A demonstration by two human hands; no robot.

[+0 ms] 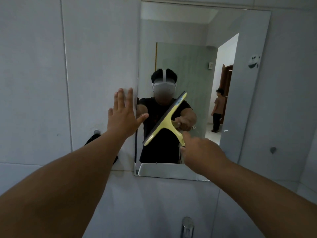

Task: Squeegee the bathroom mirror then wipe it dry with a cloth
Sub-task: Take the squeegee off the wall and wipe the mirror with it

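Observation:
A frameless mirror hangs on the tiled wall ahead. My right hand grips the handle of a yellow squeegee, index finger stretched along it. Its dark rubber blade lies tilted against the lower middle of the glass, running from lower left to upper right. My left hand is flat with fingers spread on the wall tile at the mirror's left edge, thumb reaching over the glass. No cloth shows clearly.
A dark item hangs from a wall hook left of the mirror, partly behind my left arm. A chrome tap stands at the bottom. A sticker sits on the mirror's upper right. The reflection shows another person by a doorway.

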